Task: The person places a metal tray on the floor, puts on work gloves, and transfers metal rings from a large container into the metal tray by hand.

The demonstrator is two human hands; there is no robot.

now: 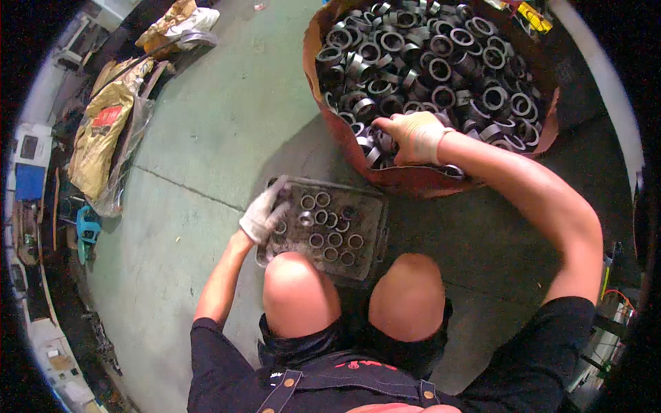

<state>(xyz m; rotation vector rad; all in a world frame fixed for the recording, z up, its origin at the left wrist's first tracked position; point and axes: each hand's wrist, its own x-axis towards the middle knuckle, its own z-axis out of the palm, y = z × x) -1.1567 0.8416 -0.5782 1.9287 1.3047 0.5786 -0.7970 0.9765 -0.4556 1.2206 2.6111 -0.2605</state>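
Observation:
Both my hands wear pale work gloves. My right hand (418, 138) reaches over the near rim of a large reddish-brown bin (352, 148) heaped with dark metal rings (439, 69). Its fingers curl around a dark ring (384, 142) among the others, partly hidden by the hand. My left hand (260, 215) is at the left side of a shallow grey tray (366, 260) on the floor, slightly smeared by motion. Its fingers are apart, and I see nothing held in them. Several metal rings (334, 239) stand spaced out in the tray, with one just beside my left hand.
My knees (301, 296) are close to the tray's near edge. To the left, a tan sack (103, 148) lies near a teal tool-like object (87, 230). More crumpled wrapping (179, 27) is at the far left. A yellow object (533, 17) is behind the bin.

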